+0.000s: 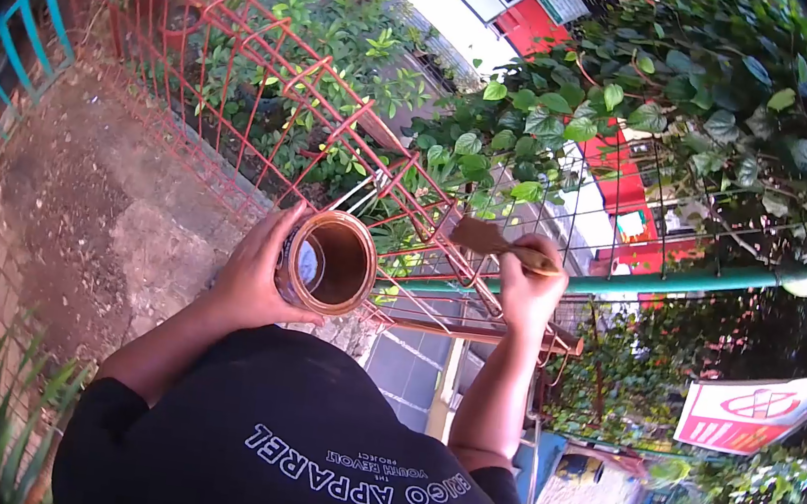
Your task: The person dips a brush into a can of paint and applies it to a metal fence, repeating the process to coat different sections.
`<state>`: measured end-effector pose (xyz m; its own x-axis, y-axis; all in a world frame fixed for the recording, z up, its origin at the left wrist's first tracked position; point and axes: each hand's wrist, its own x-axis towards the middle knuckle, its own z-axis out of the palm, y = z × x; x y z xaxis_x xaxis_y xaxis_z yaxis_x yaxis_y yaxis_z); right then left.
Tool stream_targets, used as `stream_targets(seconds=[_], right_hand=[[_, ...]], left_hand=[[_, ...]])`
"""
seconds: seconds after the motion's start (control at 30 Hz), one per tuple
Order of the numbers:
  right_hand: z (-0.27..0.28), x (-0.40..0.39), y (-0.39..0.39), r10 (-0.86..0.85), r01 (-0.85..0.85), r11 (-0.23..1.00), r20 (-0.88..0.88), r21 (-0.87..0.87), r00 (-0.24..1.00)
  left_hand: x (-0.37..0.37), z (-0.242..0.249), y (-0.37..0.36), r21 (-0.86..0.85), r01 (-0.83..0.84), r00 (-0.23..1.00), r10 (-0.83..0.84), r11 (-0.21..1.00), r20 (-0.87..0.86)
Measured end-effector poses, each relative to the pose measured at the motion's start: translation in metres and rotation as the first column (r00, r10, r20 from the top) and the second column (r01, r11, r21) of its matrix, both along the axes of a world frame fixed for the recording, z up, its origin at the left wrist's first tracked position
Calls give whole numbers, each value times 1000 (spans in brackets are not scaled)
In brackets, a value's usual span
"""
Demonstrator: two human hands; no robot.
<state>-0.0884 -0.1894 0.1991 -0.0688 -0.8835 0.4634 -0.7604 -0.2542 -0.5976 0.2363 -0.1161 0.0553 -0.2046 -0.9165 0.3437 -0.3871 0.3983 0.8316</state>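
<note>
My left hand [258, 269] is wrapped round an open paint can [367, 273] with brown paint on its rim and inner wall. The can is tilted so its inside shows. In my right hand [531, 286] is a paintbrush [482, 237], gripped by its handle, with brown bristles pointing left. The bristles are beside the top bars of a reddish-brown wire fence [410, 184]; whether they touch it I cannot tell. My left hand and the can are just left of the fence's near part.
A green pipe [662, 282] runs right from the fence below leafy vines [662, 113]. Shrubs [293, 87] grow behind the fence. A teal railing [35, 36] stands at the far left beside concrete ground [106, 215]. A red and white sign [752, 408] is at the right.
</note>
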Motion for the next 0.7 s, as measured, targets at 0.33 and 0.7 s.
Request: stream_targets(seconds=[0.33, 0.7], right_hand=[[-19, -52, -7, -158, 157, 987, 345, 31, 925], [-26, -130, -3, -177, 148, 982, 315, 113, 932]], left_hand=[[-27, -12, 16, 65, -47, 989, 56, 997, -137], [-45, -11, 26, 119, -43, 989, 59, 992, -138]])
